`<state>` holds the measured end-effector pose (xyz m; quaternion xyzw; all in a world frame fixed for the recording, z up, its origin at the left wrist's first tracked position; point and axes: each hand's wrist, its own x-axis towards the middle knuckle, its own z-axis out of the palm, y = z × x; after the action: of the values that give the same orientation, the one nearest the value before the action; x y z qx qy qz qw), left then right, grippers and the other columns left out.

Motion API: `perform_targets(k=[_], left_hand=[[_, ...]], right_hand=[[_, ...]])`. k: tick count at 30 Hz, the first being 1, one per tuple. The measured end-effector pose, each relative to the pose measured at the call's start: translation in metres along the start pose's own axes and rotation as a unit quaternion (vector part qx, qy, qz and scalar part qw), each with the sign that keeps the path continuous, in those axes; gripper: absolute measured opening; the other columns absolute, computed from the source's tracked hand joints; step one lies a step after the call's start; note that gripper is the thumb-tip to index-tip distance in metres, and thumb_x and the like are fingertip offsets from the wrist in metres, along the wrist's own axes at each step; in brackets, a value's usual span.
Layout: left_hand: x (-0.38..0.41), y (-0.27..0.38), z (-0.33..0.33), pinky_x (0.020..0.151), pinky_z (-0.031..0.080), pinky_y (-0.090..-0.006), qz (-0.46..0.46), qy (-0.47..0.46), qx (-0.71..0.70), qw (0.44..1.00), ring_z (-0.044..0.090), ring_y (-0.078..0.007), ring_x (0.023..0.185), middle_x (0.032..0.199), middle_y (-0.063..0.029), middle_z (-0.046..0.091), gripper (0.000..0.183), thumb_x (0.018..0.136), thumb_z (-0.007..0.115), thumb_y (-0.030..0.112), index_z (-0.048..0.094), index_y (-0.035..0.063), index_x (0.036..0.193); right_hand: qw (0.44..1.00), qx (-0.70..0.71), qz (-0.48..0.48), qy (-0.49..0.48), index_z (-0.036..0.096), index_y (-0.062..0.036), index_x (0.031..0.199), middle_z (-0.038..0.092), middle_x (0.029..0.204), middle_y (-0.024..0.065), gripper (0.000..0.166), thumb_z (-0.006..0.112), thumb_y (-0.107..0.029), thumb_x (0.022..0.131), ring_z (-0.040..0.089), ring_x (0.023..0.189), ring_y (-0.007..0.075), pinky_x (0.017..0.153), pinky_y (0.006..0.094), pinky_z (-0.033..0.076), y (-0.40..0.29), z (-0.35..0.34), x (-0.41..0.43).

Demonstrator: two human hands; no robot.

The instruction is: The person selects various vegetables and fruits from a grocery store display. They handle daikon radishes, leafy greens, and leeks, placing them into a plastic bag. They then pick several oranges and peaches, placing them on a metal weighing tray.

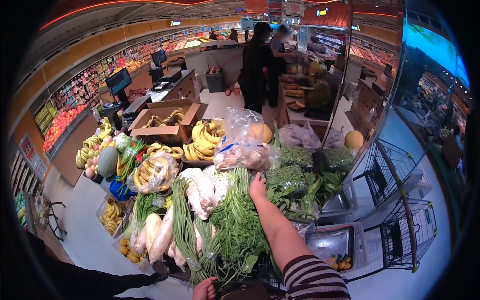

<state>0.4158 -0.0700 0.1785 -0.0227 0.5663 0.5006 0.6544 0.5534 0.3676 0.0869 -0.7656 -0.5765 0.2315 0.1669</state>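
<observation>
My right hand (258,186) reaches far over the produce, touching or just above the stems beside a bunch of leafy greens (240,221); whether it grips anything cannot be told. Near the bottom edge, my left hand (204,289) has curled fingers beside the lower ends of the long beans (182,225); its hold is unclear. White radishes (161,234) lie left of the beans. Beyond my right hand sits a clear plastic bag of roundish produce (242,155), with packed small greens (287,177) to its right. A bagged banana bunch (154,173) lies to the left.
An open cardboard box (161,129) of bananas stands behind the display. Mirror-like panels rise at the right, near shopping carts (408,232) and a crate holding a metal tray (330,240). Two people (258,71) stand beyond. Another person's dark-clothed leg (101,279) is at lower left.
</observation>
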Motion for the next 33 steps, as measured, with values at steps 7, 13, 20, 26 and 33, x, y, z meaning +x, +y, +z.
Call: perform_targets(k=[7, 13, 20, 26, 33], left_hand=[[-0.003, -0.003, -0.015, 0.036, 0.017, -0.0192, -0.011, 0.029, -0.024, 0.999, 0.02, -0.0044, 0.039, 0.048, 0.0095, 0.024, 0.015, 0.089, 0.048, 0.025, 0.052, 0.015, 0.079], [0.022, -0.038, -0.076, 0.037, 0.018, -0.0217, 0.007, -0.031, -0.073, 0.997, 0.021, -0.006, 0.041, 0.053, 0.0063, 0.025, 0.022, 0.092, 0.039, 0.017, 0.051, 0.0041, 0.106], [0.016, -0.033, -0.068, 0.038, 0.018, -0.0185, 0.022, -0.037, -0.057, 0.997, 0.022, -0.0034, 0.043, 0.055, 0.0082, 0.026, 0.021, 0.094, 0.037, 0.013, 0.05, 0.0045, 0.109], [0.011, -0.036, -0.064, 0.039, 0.018, -0.0181, 0.057, -0.052, -0.071, 0.995, 0.022, -0.0032, 0.044, 0.055, 0.0083, 0.026, 0.027, 0.094, 0.035, 0.011, 0.046, 0.0073, 0.118], [0.027, 0.05, -0.024, 0.036, 0.018, -0.019, 0.138, -0.068, 0.02, 0.988, 0.023, -0.0046, 0.041, 0.053, 0.0084, 0.027, 0.042, 0.09, 0.04, 0.009, 0.036, 0.0091, 0.132]], right_hand=[[0.999, 0.01, 0.021, -0.03, 0.006, -0.0257, 0.141, 0.017, 0.139, 0.0251, 0.071, 0.042, -0.004, 0.084, 0.044, 0.111, 0.0395, 0.089, 0.0429, 0.041, 0.004, 0.011, 0.013], [0.998, 0.007, -0.013, -0.066, 0.003, -0.0296, 0.141, 0.018, 0.137, 0.0304, 0.086, 0.053, -0.005, 0.074, 0.043, 0.114, 0.0421, 0.093, 0.042, 0.038, 0.0, 0.022, 0.022], [0.997, -0.043, -0.063, -0.018, 0.002, -0.0273, 0.14, 0.024, 0.134, 0.03, 0.093, 0.063, -0.016, 0.071, 0.042, 0.114, 0.041, 0.095, 0.0418, 0.037, 0.042, 0.032, 0.051], [0.992, -0.048, -0.07, -0.098, 0.011, -0.0175, 0.14, 0.017, 0.136, 0.0352, 0.08, 0.055, -0.016, 0.073, 0.025, 0.127, 0.0412, 0.101, 0.0402, 0.029, 0.043, 0.04, 0.083], [0.975, 0.141, -0.148, -0.088, 0.042, -0.0052, 0.127, 0.05, 0.122, 0.0195, 0.063, 0.059, -0.021, 0.069, 0.046, 0.115, 0.0323, 0.098, 0.0347, 0.033, 0.036, 0.022, 0.079]])
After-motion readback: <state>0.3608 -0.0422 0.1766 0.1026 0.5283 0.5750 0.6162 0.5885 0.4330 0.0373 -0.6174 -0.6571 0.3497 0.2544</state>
